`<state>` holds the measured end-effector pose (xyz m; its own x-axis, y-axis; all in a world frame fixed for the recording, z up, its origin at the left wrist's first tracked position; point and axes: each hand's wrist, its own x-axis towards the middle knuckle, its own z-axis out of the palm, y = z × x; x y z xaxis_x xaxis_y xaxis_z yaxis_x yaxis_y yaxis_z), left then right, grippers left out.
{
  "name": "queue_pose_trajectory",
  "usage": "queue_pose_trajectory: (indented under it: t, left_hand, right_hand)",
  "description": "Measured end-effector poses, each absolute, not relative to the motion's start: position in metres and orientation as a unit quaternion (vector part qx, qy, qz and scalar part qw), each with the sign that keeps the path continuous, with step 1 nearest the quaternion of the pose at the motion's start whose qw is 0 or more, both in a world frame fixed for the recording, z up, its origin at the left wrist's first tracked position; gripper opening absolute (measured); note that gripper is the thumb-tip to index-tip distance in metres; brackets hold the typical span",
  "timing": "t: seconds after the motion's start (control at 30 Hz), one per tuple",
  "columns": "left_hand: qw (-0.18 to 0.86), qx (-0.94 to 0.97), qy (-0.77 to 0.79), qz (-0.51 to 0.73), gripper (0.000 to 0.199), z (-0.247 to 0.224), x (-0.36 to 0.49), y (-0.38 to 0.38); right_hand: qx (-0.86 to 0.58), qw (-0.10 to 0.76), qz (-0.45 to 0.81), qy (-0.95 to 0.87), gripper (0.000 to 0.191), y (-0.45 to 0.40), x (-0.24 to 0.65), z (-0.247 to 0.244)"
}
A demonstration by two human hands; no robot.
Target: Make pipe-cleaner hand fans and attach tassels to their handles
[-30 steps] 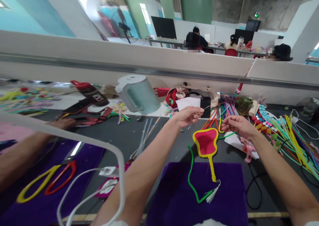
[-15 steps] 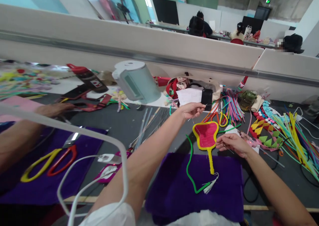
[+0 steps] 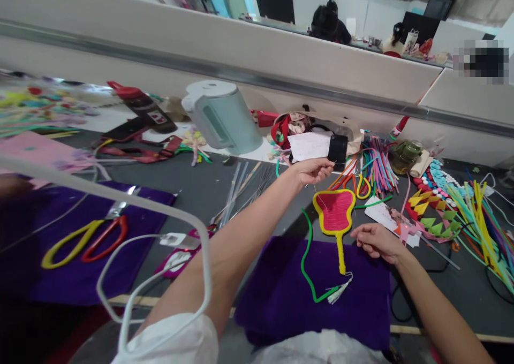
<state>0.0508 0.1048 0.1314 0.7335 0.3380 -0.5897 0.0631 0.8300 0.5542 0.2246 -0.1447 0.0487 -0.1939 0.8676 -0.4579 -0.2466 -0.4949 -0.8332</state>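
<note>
A small fan with a red face and yellow fuzzy rim (image 3: pixel 334 211) lies with its yellow handle over a purple cloth (image 3: pixel 281 300). My left hand (image 3: pixel 314 172) is above its top left, fingers pinched on a thin thread or wire. To the fan's right is my right hand (image 3: pixel 375 241), its fingers curled and close together; anything between them is too small to make out. A white tassel (image 3: pixel 339 293) hangs from the handle's end. Beside the fan, a bent green pipe cleaner (image 3: pixel 307 262) reaches down to the tassel.
Scissors (image 3: pixel 106 238) lie on another purple cloth at left, near a blurred person's hand (image 3: pixel 14 186). Behind stand a pale kettle (image 3: pixel 223 115) and a bottle (image 3: pixel 142 107). Pipe cleaners (image 3: pixel 379 166) and a green jar (image 3: pixel 406 156) are at back right. A white cable (image 3: pixel 206 262) crosses the left foreground.
The view has shifted slightly. My right hand has moved a little down and away from the fan. The other person's hand at left has pulled back toward the left edge.
</note>
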Motion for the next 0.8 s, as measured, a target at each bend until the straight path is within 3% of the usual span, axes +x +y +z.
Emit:
queue_pose_trajectory:
  t: [0.23, 0.37, 0.8]
  left_hand:
    - [0.909, 0.236, 0.335, 0.08, 0.026, 0.137, 0.05, 0.098]
    - [0.917, 0.22, 0.322, 0.083, 0.026, 0.14, 0.05, 0.095]
    - [0.917, 0.26, 0.293, 0.073, 0.033, 0.182, 0.054, 0.081]
  right_hand:
    - [-0.464, 0.429, 0.704, -0.325, 0.032, -0.146, 0.216, 0.047]
    - [-0.428, 0.465, 0.714, -0.303, 0.043, -0.145, 0.21, 0.046]
    - [-0.343, 0.445, 0.762, -0.323, 0.068, -0.128, 0.194, 0.051]
